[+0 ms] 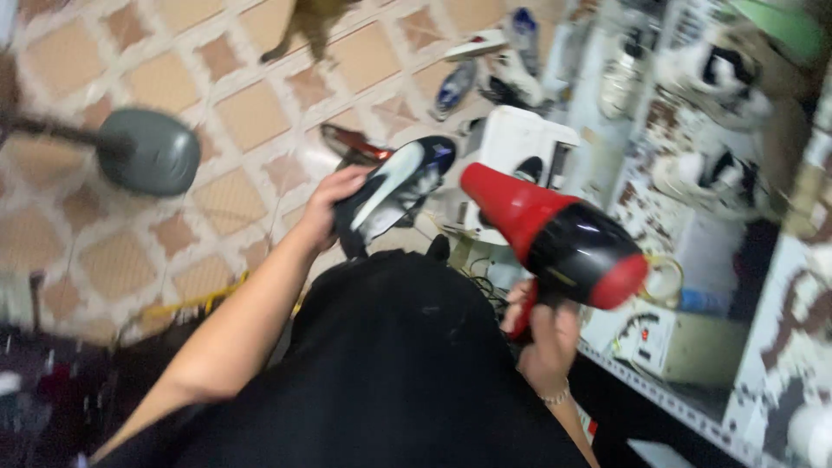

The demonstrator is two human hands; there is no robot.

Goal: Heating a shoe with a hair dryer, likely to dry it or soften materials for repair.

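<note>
The tiled floor [165, 82] took up most of what lay below me, brown squares with pale bands between them, all of it blurred. To my right stood a white shelf unit [693, 407], flecked and worn, with shoes [711, 74] on its upper levels and a small pale box [685, 342] lower down. My lap, covered in black cloth [390, 373], filled the bottom middle of the view.

In my right hand [546, 334] I held a hair dryer [555, 234], red at the nozzle and at the rear, black in the body. My fingers were wrapped tight around its handle, and the nozzle pointed up and to the left, toward the shoe.

My left hand [328, 208] was stretched out ahead of my lap and clasped a shoe [394, 191], black with a white sole and a blue patch at the toe. My fingers were curled over its near end, and it hung above the floor, just beside the dryer's nozzle but not touching it.

A white stool [511, 143] stood behind the shoe. A grey rounded object [147, 152] on a dark stem sat off to the left. More shoes [494, 61] lay scattered on the floor farther away.
</note>
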